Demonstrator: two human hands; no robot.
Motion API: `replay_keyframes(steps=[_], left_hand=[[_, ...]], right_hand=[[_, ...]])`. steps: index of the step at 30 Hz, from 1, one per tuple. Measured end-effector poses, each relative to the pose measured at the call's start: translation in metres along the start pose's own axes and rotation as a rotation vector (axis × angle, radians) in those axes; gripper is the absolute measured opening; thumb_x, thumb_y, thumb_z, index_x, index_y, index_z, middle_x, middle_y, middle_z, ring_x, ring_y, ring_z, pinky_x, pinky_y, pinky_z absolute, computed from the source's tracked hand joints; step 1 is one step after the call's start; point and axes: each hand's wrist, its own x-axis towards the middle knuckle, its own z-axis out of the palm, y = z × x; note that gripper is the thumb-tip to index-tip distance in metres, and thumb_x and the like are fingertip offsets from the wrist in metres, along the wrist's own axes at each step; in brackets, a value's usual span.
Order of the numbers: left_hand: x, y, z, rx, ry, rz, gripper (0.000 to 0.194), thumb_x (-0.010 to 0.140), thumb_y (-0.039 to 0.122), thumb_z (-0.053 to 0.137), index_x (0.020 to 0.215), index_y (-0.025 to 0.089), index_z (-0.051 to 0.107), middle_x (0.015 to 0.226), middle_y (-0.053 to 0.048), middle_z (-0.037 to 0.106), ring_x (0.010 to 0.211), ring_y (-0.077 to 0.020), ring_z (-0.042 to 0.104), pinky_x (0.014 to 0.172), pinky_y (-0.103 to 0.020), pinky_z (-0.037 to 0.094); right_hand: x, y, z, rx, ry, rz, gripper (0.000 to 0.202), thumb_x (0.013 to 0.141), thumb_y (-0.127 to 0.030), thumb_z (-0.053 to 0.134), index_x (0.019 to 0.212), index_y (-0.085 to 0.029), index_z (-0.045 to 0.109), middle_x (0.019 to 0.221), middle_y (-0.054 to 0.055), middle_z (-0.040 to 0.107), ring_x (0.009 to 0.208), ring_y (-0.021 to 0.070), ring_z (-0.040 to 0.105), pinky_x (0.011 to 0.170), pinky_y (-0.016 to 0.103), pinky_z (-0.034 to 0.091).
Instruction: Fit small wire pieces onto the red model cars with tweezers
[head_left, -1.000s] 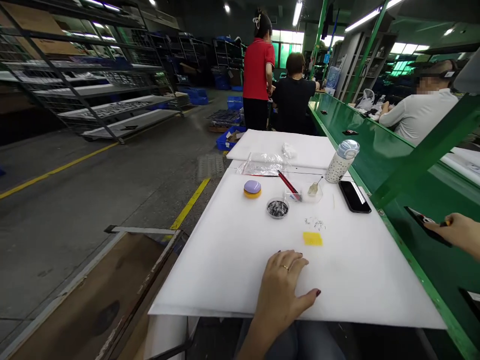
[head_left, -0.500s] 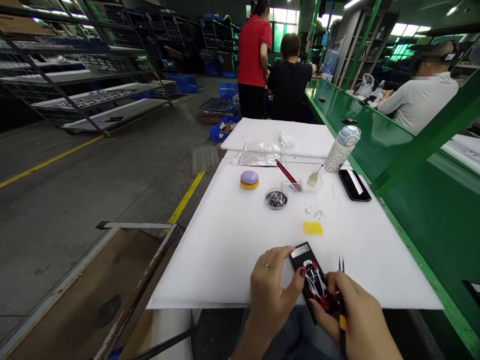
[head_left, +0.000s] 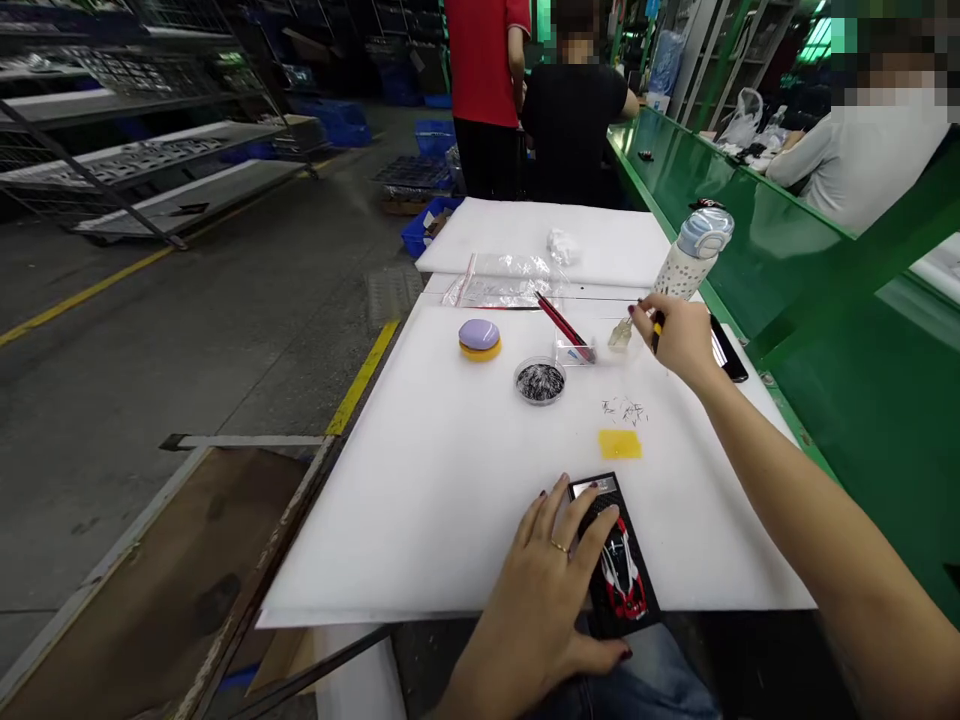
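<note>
A red, white and black model car (head_left: 624, 575) sits on a black rectangular base (head_left: 600, 618), which lies at the table's near edge. My left hand (head_left: 544, 580) holds the base from the left, fingers spread over its far part and thumb by its near edge. Farther off, my right hand (head_left: 679, 338) is closed around tweezers (head_left: 658, 330), of which only a yellow-and-black bit shows. Its thumb and fingertip meet at the thin needle-like top of a small clear bottle (head_left: 621, 334); whether they grip that top I cannot tell.
On the white table top (head_left: 390, 500) are a yellow pad (head_left: 620, 444), tiny black slivers (head_left: 626, 411), a round dish (head_left: 540, 381) of black bits, a purple-and-yellow oval case (head_left: 479, 338), red pens (head_left: 559, 322), a plastic bag (head_left: 510, 281), a bottle (head_left: 686, 260) and a phone (head_left: 731, 355). People work beyond.
My right hand has left the model car and reached forward to the small bottle, tweezers still in it. My left hand has spread its fingers over the base. The view has tilted down.
</note>
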Motion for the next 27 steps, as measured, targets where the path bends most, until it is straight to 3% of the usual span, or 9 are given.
replay_keyframes(steps=[2,5,7,9,11,13,16,20,27], left_hand=[[0.001,-0.006,-0.006,-0.02,-0.014,0.009,0.128,0.049,0.06,0.097,0.155,0.019,0.039,0.162,-0.021,0.04,0.151,-0.049,0.032,0.115,-0.071,0.04],[0.003,-0.012,-0.007,-0.027,0.009,0.052,0.132,0.051,0.08,0.086,0.157,0.019,0.035,0.165,-0.024,0.034,0.153,-0.0491,0.028,0.116,-0.072,0.038],[0.002,-0.012,-0.004,0.004,0.037,0.076,0.136,0.05,0.086,0.081,0.157,0.019,0.033,0.165,-0.025,0.033,0.152,-0.05,0.028,0.115,-0.072,0.038],[0.002,-0.01,0.0,0.059,0.075,0.075,0.137,0.047,0.08,0.087,0.157,0.018,0.033,0.164,-0.024,0.034,0.151,-0.0493,0.031,0.116,-0.069,0.039],[0.001,-0.007,0.001,0.101,0.111,0.07,0.136,0.045,0.072,0.093,0.154,0.016,0.035,0.163,-0.024,0.037,0.15,-0.0481,0.034,0.116,-0.065,0.04],[0.001,-0.006,0.0,0.116,0.133,0.072,0.131,0.046,0.07,0.094,0.152,0.016,0.039,0.161,-0.023,0.04,0.148,-0.0469,0.037,0.115,-0.063,0.041],[0.002,-0.005,-0.004,0.131,0.151,0.066,0.123,0.051,0.068,0.093,0.15,0.016,0.042,0.16,-0.022,0.043,0.148,-0.0451,0.038,0.115,-0.06,0.041],[0.001,-0.005,-0.004,0.153,0.157,0.057,0.121,0.054,0.07,0.091,0.15,0.017,0.042,0.161,-0.021,0.042,0.148,-0.044,0.037,0.115,-0.059,0.041],[-0.001,-0.004,-0.003,0.17,0.158,0.057,0.119,0.055,0.069,0.09,0.151,0.018,0.042,0.162,-0.019,0.042,0.149,-0.0426,0.037,0.117,-0.057,0.039]], right_hand=[[0.003,-0.003,-0.008,0.041,0.103,-0.063,0.028,0.093,-0.038,0.05,0.08,-0.022,0.068,0.064,0.004,0.061,0.06,0.0202,0.056,0.062,0.033,0.038],[-0.009,-0.01,-0.033,0.115,0.312,-0.225,0.026,0.093,-0.037,0.047,0.07,-0.024,0.053,0.064,0.003,0.056,0.058,0.0168,0.051,0.061,0.033,0.038],[-0.033,-0.016,-0.049,0.152,0.434,-0.283,0.027,0.091,-0.035,0.052,0.067,-0.026,0.043,0.062,0.001,0.05,0.056,0.0161,0.045,0.059,0.034,0.036],[-0.072,-0.023,-0.056,0.244,0.49,-0.24,0.03,0.089,-0.033,0.059,0.066,-0.027,0.042,0.06,0.0,0.046,0.054,0.0163,0.042,0.056,0.034,0.035],[-0.12,-0.03,-0.055,0.506,0.426,-0.051,0.029,0.087,-0.031,0.066,0.066,-0.027,0.047,0.058,-0.002,0.044,0.051,0.0149,0.041,0.053,0.033,0.034],[-0.163,-0.036,-0.046,0.917,0.254,0.251,0.027,0.083,-0.027,0.07,0.066,-0.025,0.049,0.051,-0.007,0.038,0.044,0.0108,0.033,0.046,0.028,0.029],[-0.197,-0.042,-0.032,1.266,0.129,0.575,0.028,0.074,-0.019,0.071,0.06,-0.023,0.047,0.045,-0.01,0.031,0.04,0.0065,0.024,0.041,0.023,0.02],[-0.2,-0.045,-0.023,1.277,0.121,0.626,0.027,0.07,-0.015,0.071,0.058,-0.022,0.048,0.046,-0.01,0.031,0.042,0.0056,0.025,0.041,0.022,0.018],[-0.208,-0.038,-0.02,1.153,0.055,0.574,0.025,0.081,-0.015,0.066,0.066,-0.022,0.047,0.051,-0.008,0.037,0.048,0.0083,0.031,0.047,0.025,0.021]])
